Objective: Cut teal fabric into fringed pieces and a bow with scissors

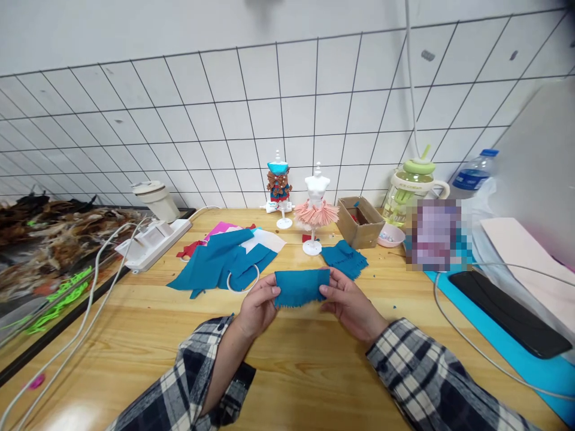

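Note:
A small teal fabric strip (pixel 300 288) with a fringed lower edge is stretched between my two hands above the wooden table. My left hand (pixel 259 304) pinches its left end, and my right hand (pixel 350 302) pinches its right end. Beyond my left hand lie larger teal fabric pieces (pixel 211 260) with a white ring (pixel 230 283) on them. More fringed teal fabric (pixel 344 257) rests behind my right hand. Behind the strip stands a small white mannequin (pixel 317 188) wearing a pink fringed skirt (pixel 315 213); a second mannequin (pixel 279 182) wears a brown, red and blue outfit.
A cardboard box (pixel 360 222), a pink bowl (pixel 390 236) and a green-lidded jug (pixel 411 185) stand at the back right. At right, a black object (pixel 510 312) lies on a blue sheet. A power strip (pixel 155 244), cables and a lidded cup (pixel 156 199) are at left.

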Demonstrator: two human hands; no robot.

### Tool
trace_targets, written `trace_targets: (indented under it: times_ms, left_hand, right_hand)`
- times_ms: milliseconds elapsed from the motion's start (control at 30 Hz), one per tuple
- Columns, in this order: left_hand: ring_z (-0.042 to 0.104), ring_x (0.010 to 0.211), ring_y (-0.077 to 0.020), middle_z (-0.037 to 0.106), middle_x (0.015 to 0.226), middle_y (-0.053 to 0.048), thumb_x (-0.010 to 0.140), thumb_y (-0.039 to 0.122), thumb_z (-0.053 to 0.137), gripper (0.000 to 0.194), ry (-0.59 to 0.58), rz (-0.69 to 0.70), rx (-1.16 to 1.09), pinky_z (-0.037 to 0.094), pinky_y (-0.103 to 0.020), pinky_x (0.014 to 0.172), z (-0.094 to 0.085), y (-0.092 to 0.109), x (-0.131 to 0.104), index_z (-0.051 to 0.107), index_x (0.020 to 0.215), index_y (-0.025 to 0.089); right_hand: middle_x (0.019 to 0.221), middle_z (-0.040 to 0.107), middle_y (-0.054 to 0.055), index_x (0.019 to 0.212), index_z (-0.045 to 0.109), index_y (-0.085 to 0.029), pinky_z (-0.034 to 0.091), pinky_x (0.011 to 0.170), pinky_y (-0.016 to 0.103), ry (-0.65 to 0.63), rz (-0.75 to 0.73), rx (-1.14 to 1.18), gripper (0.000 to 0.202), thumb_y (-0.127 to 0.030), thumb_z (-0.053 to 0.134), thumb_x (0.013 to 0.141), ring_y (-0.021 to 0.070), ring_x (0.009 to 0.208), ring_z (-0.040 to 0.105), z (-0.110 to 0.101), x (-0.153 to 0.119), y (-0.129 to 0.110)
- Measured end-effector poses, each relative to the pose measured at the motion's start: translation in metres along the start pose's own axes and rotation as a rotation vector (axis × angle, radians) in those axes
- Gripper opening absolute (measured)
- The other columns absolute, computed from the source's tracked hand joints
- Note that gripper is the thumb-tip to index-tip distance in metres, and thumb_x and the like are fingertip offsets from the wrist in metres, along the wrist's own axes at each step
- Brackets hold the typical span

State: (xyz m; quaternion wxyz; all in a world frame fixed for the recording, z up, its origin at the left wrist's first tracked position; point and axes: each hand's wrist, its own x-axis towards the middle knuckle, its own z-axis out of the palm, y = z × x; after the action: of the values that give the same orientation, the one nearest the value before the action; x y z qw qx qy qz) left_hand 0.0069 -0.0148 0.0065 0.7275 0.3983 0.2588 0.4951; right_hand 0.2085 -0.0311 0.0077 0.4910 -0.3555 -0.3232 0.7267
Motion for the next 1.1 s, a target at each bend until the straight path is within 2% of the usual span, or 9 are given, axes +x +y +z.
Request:
trace_targets:
  times_ms: [100, 367, 500, 567, 667, 733, 833, 933, 1100]
  left_hand:
    - [0.066, 0.093, -0.0333, 0.073, 0.09, -0.014, 0.065, 0.024, 0.062, 0.028, -0.005, -0.01, -0.005, 0.048, -0.044, 0.081, 0.0, 0.001, -0.001, 0.069, 0.088, 0.01]
    - [0.066, 0.092, -0.0319, 0.074, 0.085, -0.012, 0.066, 0.024, 0.06, 0.023, 0.041, 0.031, -0.032, 0.049, -0.043, 0.082, 0.001, 0.006, 0.002, 0.069, 0.084, 0.012]
    - [0.066, 0.092, -0.0327, 0.073, 0.085, -0.013, 0.065, 0.023, 0.062, 0.022, 0.021, -0.006, 0.004, 0.048, -0.043, 0.081, 0.0, 0.004, 0.001, 0.069, 0.082, 0.011]
    - [0.066, 0.093, -0.0333, 0.073, 0.086, -0.013, 0.065, 0.023, 0.062, 0.022, 0.01, -0.01, 0.024, 0.048, -0.043, 0.081, 0.0, 0.003, 0.001, 0.069, 0.083, 0.01]
    - [0.065, 0.092, -0.0333, 0.073, 0.085, -0.013, 0.065, 0.023, 0.061, 0.022, 0.011, -0.005, 0.02, 0.048, -0.044, 0.082, 0.0, 0.003, 0.001, 0.069, 0.081, 0.011]
    - [0.065, 0.091, -0.0324, 0.073, 0.083, -0.012, 0.065, 0.023, 0.06, 0.02, 0.019, 0.013, -0.007, 0.048, -0.043, 0.082, -0.001, 0.004, 0.002, 0.068, 0.08, 0.011]
    - [0.066, 0.09, -0.0306, 0.073, 0.082, -0.011, 0.066, 0.022, 0.059, 0.021, 0.042, 0.046, -0.038, 0.048, -0.043, 0.082, -0.002, 0.007, 0.004, 0.068, 0.081, 0.012]
    - [0.066, 0.087, -0.0282, 0.072, 0.081, -0.009, 0.067, 0.021, 0.058, 0.02, 0.07, 0.052, -0.059, 0.049, -0.042, 0.082, -0.004, 0.009, 0.006, 0.068, 0.083, 0.012]
    - [0.067, 0.08, -0.0239, 0.072, 0.076, -0.006, 0.069, 0.019, 0.059, 0.021, 0.09, 0.082, -0.09, 0.051, -0.038, 0.082, -0.006, 0.012, 0.006, 0.068, 0.088, 0.013]
  right_hand:
    - [0.09, 0.068, -0.004, 0.106, 0.058, -0.026, 0.053, 0.062, 0.021, 0.02, -0.032, 0.015, 0.045, -0.027, 0.081, 0.068, 0.0105, 0.074, 0.064, 0.0, 0.002, 0.002]
    - [0.096, 0.072, 0.002, 0.116, 0.06, -0.024, 0.055, 0.069, 0.029, -0.021, 0.029, 0.145, 0.039, -0.032, 0.068, 0.079, 0.0153, 0.077, 0.067, -0.006, 0.005, -0.005]
    - [0.107, 0.07, 0.008, 0.123, 0.057, -0.023, 0.056, 0.076, 0.04, -0.069, 0.177, 0.27, 0.048, -0.054, 0.054, 0.086, 0.0206, 0.086, 0.068, -0.002, 0.001, -0.009]
    - [0.11, 0.068, 0.008, 0.122, 0.056, -0.023, 0.057, 0.074, 0.042, -0.098, 0.188, 0.258, 0.053, -0.058, 0.057, 0.082, 0.0221, 0.088, 0.068, -0.001, -0.001, -0.009]
    - [0.101, 0.07, 0.002, 0.119, 0.056, -0.026, 0.058, 0.067, 0.032, -0.033, 0.099, 0.133, 0.055, -0.033, 0.079, 0.07, 0.0169, 0.079, 0.068, -0.003, -0.001, -0.007]
    - [0.095, 0.07, 0.0, 0.116, 0.058, -0.025, 0.058, 0.064, 0.028, 0.014, 0.047, 0.064, 0.054, -0.023, 0.081, 0.067, 0.0148, 0.076, 0.068, -0.007, 0.002, -0.005]
    - [0.092, 0.072, 0.002, 0.106, 0.062, -0.02, 0.059, 0.061, 0.025, 0.028, -0.001, 0.021, 0.038, -0.026, 0.078, 0.072, 0.0144, 0.074, 0.069, -0.016, 0.008, -0.005]
    - [0.09, 0.073, 0.003, 0.1, 0.063, -0.018, 0.059, 0.058, 0.024, 0.058, -0.026, 0.036, 0.033, -0.026, 0.078, 0.072, 0.014, 0.071, 0.07, -0.025, 0.014, -0.007]
    - [0.076, 0.073, -0.002, 0.093, 0.061, -0.02, 0.062, 0.058, 0.031, 0.196, -0.1, 0.199, 0.025, -0.024, 0.076, 0.073, 0.0145, 0.059, 0.068, -0.032, 0.016, -0.014]
